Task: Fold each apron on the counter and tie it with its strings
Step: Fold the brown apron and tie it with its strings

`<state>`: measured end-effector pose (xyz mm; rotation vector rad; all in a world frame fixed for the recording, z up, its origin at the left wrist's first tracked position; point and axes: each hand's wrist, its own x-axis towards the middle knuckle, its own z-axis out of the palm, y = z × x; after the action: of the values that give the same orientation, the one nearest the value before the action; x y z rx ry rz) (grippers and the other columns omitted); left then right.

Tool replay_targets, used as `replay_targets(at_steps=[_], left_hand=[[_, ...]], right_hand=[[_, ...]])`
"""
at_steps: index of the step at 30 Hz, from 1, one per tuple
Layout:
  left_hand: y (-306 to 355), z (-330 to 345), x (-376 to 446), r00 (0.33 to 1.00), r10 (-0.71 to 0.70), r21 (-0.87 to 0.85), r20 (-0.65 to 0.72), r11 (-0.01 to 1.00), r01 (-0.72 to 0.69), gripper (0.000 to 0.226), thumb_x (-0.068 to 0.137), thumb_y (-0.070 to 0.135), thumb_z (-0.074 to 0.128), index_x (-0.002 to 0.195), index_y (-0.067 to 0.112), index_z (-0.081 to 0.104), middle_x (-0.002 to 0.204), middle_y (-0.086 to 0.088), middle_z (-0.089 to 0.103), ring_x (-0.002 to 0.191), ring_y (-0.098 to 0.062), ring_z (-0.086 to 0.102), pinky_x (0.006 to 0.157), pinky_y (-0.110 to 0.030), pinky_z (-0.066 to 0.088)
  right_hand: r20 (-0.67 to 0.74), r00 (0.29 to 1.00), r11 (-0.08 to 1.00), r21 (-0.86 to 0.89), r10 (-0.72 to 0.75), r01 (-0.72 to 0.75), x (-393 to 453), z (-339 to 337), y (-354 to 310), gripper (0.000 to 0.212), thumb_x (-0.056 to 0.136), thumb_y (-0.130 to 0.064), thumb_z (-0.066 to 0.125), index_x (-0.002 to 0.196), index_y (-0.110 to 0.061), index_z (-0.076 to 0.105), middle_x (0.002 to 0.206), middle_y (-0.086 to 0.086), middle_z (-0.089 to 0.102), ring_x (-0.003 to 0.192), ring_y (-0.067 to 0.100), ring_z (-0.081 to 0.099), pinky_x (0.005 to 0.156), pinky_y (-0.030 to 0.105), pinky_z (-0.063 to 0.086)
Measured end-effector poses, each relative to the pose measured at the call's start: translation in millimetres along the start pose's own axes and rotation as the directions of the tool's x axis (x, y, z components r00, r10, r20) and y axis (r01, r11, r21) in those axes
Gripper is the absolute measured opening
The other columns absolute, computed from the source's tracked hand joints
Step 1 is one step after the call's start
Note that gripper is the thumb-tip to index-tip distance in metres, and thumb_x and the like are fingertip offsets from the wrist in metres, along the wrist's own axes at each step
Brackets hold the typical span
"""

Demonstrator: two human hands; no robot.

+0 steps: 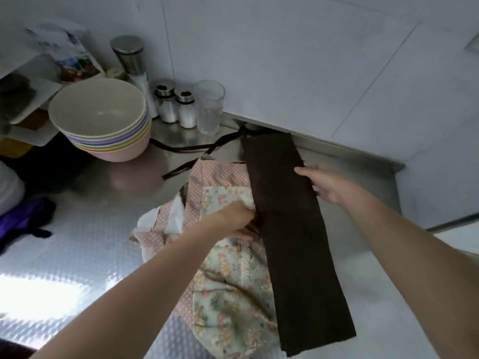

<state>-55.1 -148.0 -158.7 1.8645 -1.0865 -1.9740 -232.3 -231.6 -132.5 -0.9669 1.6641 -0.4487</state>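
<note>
Brown cloth folded into a long narrow strip, the brown apron (293,229), lies on the steel tabletop (77,242), running from the back wall toward the near edge. Its thin dark strings (186,149) trail loose to the left at the far end. Partly beneath its left edge lies a second apron (228,281), pink with white dots and a floral panel trimmed in lace, rumpled and unfolded. The left hand (238,221) is at the strip's left edge, fingers curled against the cloth; whether it pinches the brown fabric or the floral one I cannot tell. The right hand (324,185) rests on the strip's right edge with fingers straight and relaxed. Behind, to the left, stand a stack of pastel bowls (101,117), two shakers (176,106) and a clear glass (208,107).
</note>
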Motion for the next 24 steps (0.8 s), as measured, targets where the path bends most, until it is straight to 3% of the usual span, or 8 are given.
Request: replay_targets(at_steps=[3,5,9,13,16,18,21,24], left_hand=[[7,7,11,0.967,0.244,0.299,-0.068,0.93,-0.213,0.022,0.096,0.006,0.035,0.1,0.0,0.055,0.099,-0.017,0.062,0.088,-0.027,0.063,0.073,-0.029,0.052],[6,15,16,0.912,0.406,0.576,-0.051,0.758,-0.305,0.029,0.097,0.012,0.036,0.119,0.001,0.05,0.121,-0.019,0.053,0.112,-0.033,0.053,0.089,-0.034,0.042],[-24,26,39,0.919,0.368,0.968,0.145,0.141,-0.209,0.059,0.098,0.032,0.032,0.149,0.01,0.011,0.155,-0.008,0.01,0.143,-0.034,0.009,0.114,-0.048,0.019],[-33,-3,46,0.97,0.243,0.995,0.014,0.096,-0.039,0.07,0.099,0.02,0.038,0.148,0.016,-0.013,0.155,0.001,-0.019,0.143,-0.036,-0.011,0.116,-0.052,0.013],[-15,-41,17,0.972,0.231,0.999,-0.047,-0.001,0.048,0.067,0.1,0.035,0.035,0.149,0.005,0.0,0.157,-0.011,-0.004,0.145,-0.026,0.001,0.117,-0.044,0.012],[-13,-61,11,0.967,0.241,0.996,-0.087,0.028,0.082,0.068,0.098,0.038,0.039,0.148,0.003,0.009,0.155,-0.013,0.009,0.143,-0.025,0.01,0.116,-0.04,0.017],[-17,-49,10,0.887,0.399,0.967,-0.232,0.197,0.165,0.062,0.093,0.015,0.049,0.146,0.007,0.018,0.151,-0.011,0.018,0.139,-0.033,0.019,0.112,-0.043,0.028],[-9,2,7,0.795,0.601,0.993,-0.085,0.113,0.021,0.055,0.089,0.004,0.047,0.141,0.006,0.028,0.144,-0.013,0.028,0.135,-0.033,0.026,0.11,-0.04,0.032]], right_hand=[[0.008,1.0,0.999,0.026,0.024,-0.024,-11,-11,20,0.031,0.088,-0.018,0.062,0.115,-0.014,0.047,0.116,0.005,0.056,0.102,0.016,0.052,0.09,0.03,0.039],[0.009,0.997,0.996,-0.034,0.081,-0.08,-15,-15,31,0.039,0.087,-0.012,0.063,0.123,-0.009,0.048,0.116,0.008,0.057,0.11,0.024,0.054,0.087,0.031,0.041],[-0.131,0.98,0.988,-0.03,0.148,-0.153,-12,-29,57,0.04,0.089,-0.003,0.058,0.129,-0.004,0.051,0.128,0.014,0.056,0.118,0.032,0.053,0.093,0.038,0.043],[-0.231,0.949,0.977,0.028,0.214,-0.213,-13,-40,82,0.046,0.093,-0.009,0.054,0.137,-0.004,0.042,0.137,0.015,0.048,0.124,0.033,0.046,0.105,0.041,0.037],[-0.267,0.938,0.975,0.075,0.223,-0.21,-16,-33,96,0.042,0.094,-0.007,0.051,0.136,-0.003,0.043,0.134,0.015,0.05,0.121,0.033,0.049,0.101,0.04,0.041],[-0.264,0.944,0.979,0.102,0.198,-0.176,-14,-25,100,0.041,0.095,-0.007,0.048,0.136,-0.006,0.043,0.134,0.016,0.05,0.119,0.033,0.05,0.099,0.039,0.043],[-0.27,0.96,0.995,0.073,0.08,-0.063,-16,-15,96,0.038,0.096,-0.008,0.047,0.134,-0.009,0.044,0.13,0.013,0.053,0.117,0.032,0.052,0.091,0.036,0.043],[-0.285,0.958,0.997,0.076,0.044,-0.023,-23,-11,101,0.049,0.094,-0.009,0.052,0.139,-0.009,0.033,0.136,0.014,0.048,0.12,0.032,0.05,0.097,0.037,0.042]])
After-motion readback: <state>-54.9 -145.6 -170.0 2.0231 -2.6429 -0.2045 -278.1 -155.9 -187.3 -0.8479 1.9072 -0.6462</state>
